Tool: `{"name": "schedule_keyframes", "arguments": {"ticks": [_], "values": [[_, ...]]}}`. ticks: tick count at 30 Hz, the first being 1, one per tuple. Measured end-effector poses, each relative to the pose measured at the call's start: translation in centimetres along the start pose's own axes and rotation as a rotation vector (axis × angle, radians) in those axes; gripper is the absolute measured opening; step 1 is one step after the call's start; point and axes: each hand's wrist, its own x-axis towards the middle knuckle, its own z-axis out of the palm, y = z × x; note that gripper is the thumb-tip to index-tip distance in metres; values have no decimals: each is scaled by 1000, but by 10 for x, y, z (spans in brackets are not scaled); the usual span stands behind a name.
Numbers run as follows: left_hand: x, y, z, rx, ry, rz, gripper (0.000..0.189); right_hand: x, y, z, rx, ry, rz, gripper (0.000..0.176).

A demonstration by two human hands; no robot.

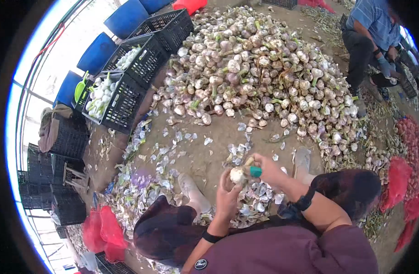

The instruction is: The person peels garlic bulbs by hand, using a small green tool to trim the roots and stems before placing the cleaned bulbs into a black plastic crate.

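Observation:
A garlic bulb with pale skin and a short stem is held in front of me, above the ground between my feet. My left hand wraps round the bulb from the left, thumb and fingers closed on it. From the right, my right hand is closed at the stem end of the same bulb. A small green piece shows at the right fingers; its kind cannot be made out. Loose garlic skins lie on the ground beneath both hands.
A large heap of garlic bulbs lies ahead. Black crates with whitish bulbs and blue containers line the left. Red net bags lie at lower left, others at right. Another person sits at upper right.

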Motion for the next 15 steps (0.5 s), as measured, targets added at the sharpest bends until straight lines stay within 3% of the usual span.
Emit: {"name": "schedule_keyframes", "arguments": {"ticks": [2, 3, 5, 8, 9, 11, 15], "values": [[-6, 4, -3, 139, -16, 244, 58, -13, 8, 19, -40, 37, -3, 22], [-13, 14, 2, 145, -9, 182, 56, -15, 16, 25, -75, 43, 4, 23], [-19, 14, -5, 223, -3, 259, 58, -18, 19, 34, -111, 50, 44, 26], [-22, 11, -15, 333, 0, 395, 58, -18, 19, 49, -220, 100, -139, 25], [-22, 12, -17, 367, 1, 444, 59, -20, 15, 50, -276, 88, -97, 25], [-28, 18, -16, 345, 17, 403, 57, -26, 6, 51, -385, 66, -6, 25], [-32, 22, -14, 163, -45, 328, 54, -32, 6, 46, -471, 15, -257, 24]]}}
